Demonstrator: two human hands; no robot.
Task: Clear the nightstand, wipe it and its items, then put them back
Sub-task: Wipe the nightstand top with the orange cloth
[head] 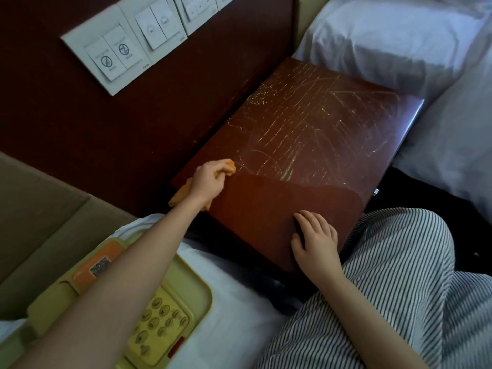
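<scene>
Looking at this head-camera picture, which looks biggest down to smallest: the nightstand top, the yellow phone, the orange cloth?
1. nightstand top
2. yellow phone, though partly hidden and nearer the camera
3. orange cloth, mostly bunched inside the left hand

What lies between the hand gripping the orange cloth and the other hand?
Head view: only bare reddish-brown wooden nightstand top between left hand, gripping orange cloth, and right hand.

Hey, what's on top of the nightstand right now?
The left hand gripping an orange cloth, the right hand resting flat, and pale streaks. The nightstand under both hands is hidden.
</scene>
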